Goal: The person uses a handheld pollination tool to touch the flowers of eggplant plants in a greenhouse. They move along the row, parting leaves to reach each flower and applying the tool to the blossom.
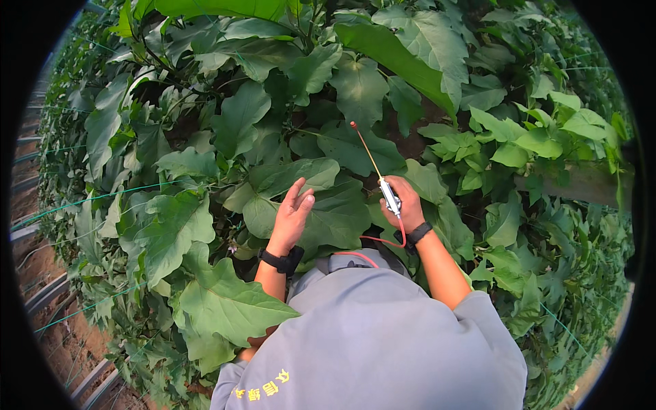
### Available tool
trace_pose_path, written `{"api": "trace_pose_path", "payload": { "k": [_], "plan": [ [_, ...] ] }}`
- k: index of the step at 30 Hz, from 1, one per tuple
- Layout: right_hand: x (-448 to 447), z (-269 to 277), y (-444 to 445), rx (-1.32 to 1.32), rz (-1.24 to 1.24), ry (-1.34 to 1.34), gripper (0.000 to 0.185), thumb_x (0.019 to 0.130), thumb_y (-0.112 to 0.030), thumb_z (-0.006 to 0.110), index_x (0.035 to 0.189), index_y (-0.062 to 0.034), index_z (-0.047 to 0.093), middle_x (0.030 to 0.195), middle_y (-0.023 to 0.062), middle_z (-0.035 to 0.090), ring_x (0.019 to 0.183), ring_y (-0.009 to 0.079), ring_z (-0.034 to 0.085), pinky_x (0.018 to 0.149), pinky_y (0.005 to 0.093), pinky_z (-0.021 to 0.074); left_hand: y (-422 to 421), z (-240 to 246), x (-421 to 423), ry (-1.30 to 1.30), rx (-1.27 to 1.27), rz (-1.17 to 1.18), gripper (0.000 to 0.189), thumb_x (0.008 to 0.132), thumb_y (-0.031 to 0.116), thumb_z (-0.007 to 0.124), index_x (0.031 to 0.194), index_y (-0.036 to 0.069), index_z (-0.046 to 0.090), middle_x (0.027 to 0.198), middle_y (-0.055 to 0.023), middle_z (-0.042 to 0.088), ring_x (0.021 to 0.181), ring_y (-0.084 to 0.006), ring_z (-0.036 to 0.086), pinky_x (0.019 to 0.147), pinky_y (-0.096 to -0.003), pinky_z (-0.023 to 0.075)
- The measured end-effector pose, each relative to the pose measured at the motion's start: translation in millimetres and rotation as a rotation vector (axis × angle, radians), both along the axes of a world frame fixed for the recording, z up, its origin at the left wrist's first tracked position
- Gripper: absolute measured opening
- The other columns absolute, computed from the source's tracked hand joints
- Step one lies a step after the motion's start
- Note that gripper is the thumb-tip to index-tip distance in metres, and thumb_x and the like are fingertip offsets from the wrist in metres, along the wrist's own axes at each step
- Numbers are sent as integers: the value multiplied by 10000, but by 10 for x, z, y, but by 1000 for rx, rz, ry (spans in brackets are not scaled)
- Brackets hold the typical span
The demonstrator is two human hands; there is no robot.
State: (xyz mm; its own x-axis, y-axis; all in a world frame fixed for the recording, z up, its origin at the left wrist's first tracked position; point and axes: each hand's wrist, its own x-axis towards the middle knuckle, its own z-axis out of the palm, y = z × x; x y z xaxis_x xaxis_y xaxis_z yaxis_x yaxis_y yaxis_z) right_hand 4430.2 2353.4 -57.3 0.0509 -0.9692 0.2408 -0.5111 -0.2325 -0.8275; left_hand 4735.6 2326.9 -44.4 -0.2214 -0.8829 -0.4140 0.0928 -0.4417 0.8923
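My right hand is closed around the metal handle of a spray wand. A thin brass-coloured tube runs from the handle up to a small reddish nozzle in front of the leaves. From the handle's lower end a red hose loops past my wrist towards my waist. My left hand is raised with its fingers apart and holds nothing; it is beside a broad eggplant leaf. Both wrists wear black bands.
Dense eggplant plants surround me. Green twine crosses the foliage at the left. Lighter green leaves grow over a beam at the right. Metal rails and bare soil lie at the left edge. A purple flower shows near my left wrist.
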Motion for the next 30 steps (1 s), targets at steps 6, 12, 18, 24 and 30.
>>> {"api": "trace_pose_path", "payload": {
  "k": [6, 12, 18, 24, 30],
  "plan": [
    [-262, 208, -123, -33, 54, 126, 501, 734, -28, 719, 1224, -7, 616, 1165, 199, 672, 1071, 411, 651, 951, 443, 537, -103, -280, 551, -108, 311, 211, 874, 1010, 356, 664, 1624, -8, 159, 1664, -193, 286, 1487, -271, 372, 1153, -433, 378],
    [-730, 286, -438, 38, 89, 159, 508, 717, -62, 728, 1216, -28, 638, 1160, 204, 683, 1076, 416, 652, 953, 451, 537, -101, -97, 504, -169, 326, 292, 816, 1014, 355, 652, 1614, 9, 222, 1628, -148, 379, 1470, -270, 394, 1171, -482, 331],
    [-1209, 128, -1127, 108, 252, 124, 554, 690, -74, 763, 1230, -62, 639, 1205, 172, 668, 1114, 396, 635, 969, 444, 529, -624, 119, -180, -185, 241, 333, 526, 1025, 235, 652, 1462, 0, 478, 1462, -78, 572, 1322, -170, 503, 1121, -327, 367],
    [-2103, -181, -1791, 600, 344, 425, 532, 777, -259, 799, 1274, -124, 669, 1202, 199, 692, 1033, 433, 660, 871, 452, 556, -1626, -146, -1321, -232, 162, 227, 373, 1044, 148, 600, 1383, -1, 551, 1363, -44, 634, 1227, -124, 559, 1054, -273, 408],
    [-3001, -193, -2168, 320, 347, 223, 422, 789, -159, 768, 1182, -42, 667, 1108, 187, 677, 1064, 438, 616, 893, 479, 534, -2438, -277, -2117, -325, 35, 135, 327, 1018, 121, 606, 1312, -24, 599, 1308, -83, 651, 1141, -166, 599, 994, -309, 466]
  ]
}}
